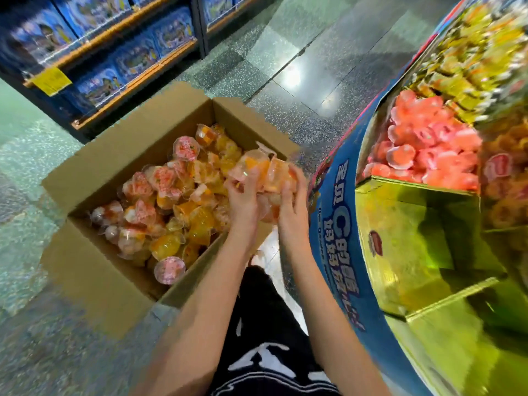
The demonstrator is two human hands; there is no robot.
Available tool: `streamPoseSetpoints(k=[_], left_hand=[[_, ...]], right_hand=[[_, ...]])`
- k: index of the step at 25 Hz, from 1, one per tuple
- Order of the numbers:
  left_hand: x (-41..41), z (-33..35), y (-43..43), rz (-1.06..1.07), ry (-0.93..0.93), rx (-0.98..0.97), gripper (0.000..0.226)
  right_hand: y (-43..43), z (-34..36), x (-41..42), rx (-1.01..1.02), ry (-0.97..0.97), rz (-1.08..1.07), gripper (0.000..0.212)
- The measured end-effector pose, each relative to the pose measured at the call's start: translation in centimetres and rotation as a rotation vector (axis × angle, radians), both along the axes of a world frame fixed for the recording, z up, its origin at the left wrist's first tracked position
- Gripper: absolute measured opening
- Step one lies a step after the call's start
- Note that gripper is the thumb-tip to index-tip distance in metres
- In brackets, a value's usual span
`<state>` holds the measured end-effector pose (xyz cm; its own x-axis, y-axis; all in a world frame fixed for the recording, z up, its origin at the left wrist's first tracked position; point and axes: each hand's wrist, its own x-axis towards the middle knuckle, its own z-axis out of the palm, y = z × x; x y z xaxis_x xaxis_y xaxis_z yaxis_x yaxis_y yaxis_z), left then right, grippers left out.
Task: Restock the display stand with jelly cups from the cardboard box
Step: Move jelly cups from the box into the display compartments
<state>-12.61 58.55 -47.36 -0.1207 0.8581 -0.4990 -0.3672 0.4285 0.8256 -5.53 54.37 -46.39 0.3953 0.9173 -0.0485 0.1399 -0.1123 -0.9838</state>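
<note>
Head: left hand point(242, 195), right hand point(292, 208) clutch seemingly tilted jelly cups point(264, 167).

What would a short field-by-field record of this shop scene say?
Place: shop aisle, polished floor
Cardboard box: open, on the floor, full of orange and pink jelly cups
Left grip: holds a bunch of cups above the box's right edge
Right grip: holds the same bunch
Display stand: right of the box, pink cups in one compartment
</note>
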Motion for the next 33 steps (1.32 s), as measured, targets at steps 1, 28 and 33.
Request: streamPoseSetpoints(k=[1,28,33], left_hand=[[0.7,0.2,-1.7,-0.037,0.020,-0.002,0.054],[39.2,1.4,-58.6,-1.270,0.051,-0.083,0.051],[44.4,-0.4,-60.6,-1.361,0.070,-0.107,0.051]], right_hand=[[-2.1,0.4,0.4,-0.001,0.037,-0.092,0.030],[-67.0,3.2,32.0,0.037,0.185,-1.042,0.049],[-72.0,1.5,37.1,-0.101,0.238,-0.923,0.059]])
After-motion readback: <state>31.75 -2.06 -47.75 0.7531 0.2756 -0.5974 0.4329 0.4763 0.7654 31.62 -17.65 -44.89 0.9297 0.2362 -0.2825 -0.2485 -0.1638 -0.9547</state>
